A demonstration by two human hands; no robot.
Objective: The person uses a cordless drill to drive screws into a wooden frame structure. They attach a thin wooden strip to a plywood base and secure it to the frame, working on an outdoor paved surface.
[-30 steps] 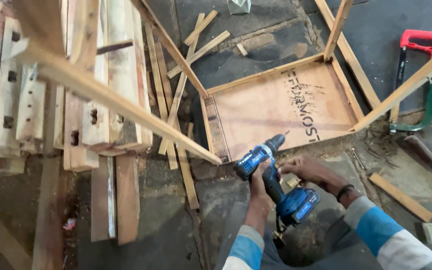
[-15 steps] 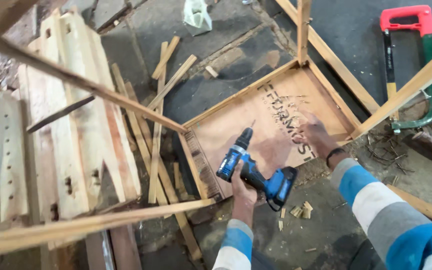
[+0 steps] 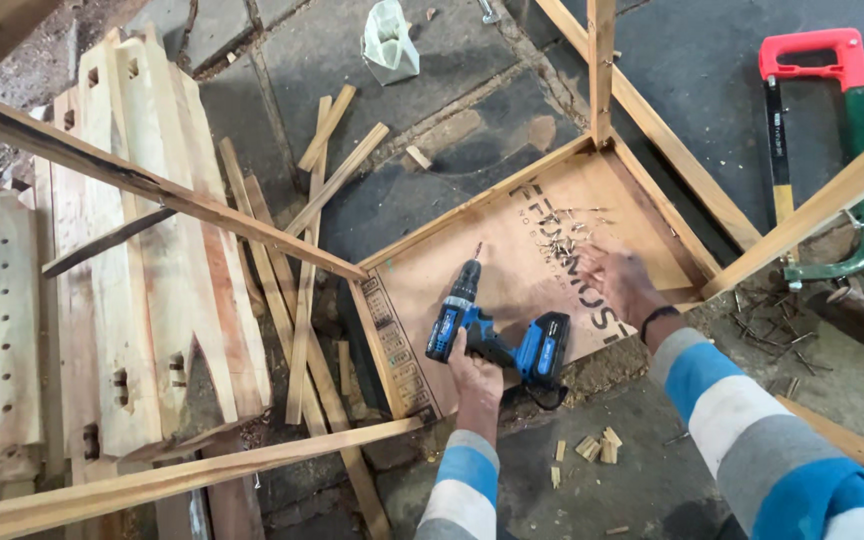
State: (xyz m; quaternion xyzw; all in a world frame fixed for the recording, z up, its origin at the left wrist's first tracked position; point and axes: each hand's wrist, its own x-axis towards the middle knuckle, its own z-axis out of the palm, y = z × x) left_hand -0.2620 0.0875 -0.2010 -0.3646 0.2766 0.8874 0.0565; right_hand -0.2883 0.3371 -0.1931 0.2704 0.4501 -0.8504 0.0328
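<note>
Over plywood panel [image 3: 542, 250]: left hand [image 3: 474, 362] grips drill [image 3: 492, 330]; right hand [image 3: 620, 278] blurred, spread, empty.

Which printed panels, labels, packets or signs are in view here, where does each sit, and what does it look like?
Brown printed plywood panel: floor of the wooden frame, under the right hand; dark lettering, patterned edge strip.
White crumpled packet: on the paving at top centre; small, open-topped.
Label on the blue and black cordless drill: pale mark on the battery base, held in the left hand.
Label on the red-handled green hacksaw: narrow dark strip along its blade, at right.
</note>
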